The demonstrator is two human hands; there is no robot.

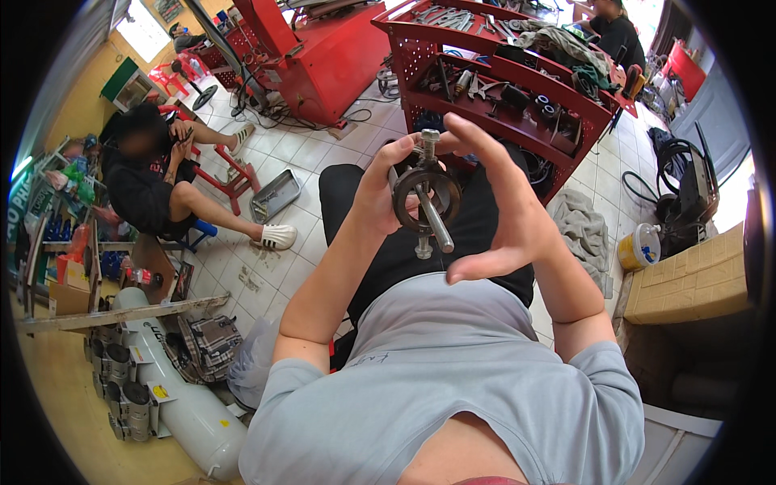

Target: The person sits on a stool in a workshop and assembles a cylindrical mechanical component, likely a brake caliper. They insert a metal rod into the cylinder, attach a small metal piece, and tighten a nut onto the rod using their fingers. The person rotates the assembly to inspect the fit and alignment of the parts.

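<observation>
In front of my lap is a dark metal ring tool [453, 200] with a shiny rod [435, 220] running through its centre. A bolt [430, 145] sticks out at its top and another bolt [423, 247] at its bottom. My left hand [378, 190] is closed around the tool's left side, its fingers partly hidden behind the ring. To the right of the tool, my right hand [521, 214] is spread wide, thumb low and fingers reaching up behind the upper bolt. Whether those fingertips touch the tool is hidden.
A red tool trolley [493, 109] loaded with wrenches stands ahead. At left, a seated person [145, 174] is near a metal tray [276, 196] on the tiled floor. A white cylinder tank [182, 404] lies lower left. A grey cloth [580, 230] and yellow-white bucket [640, 246] are at right.
</observation>
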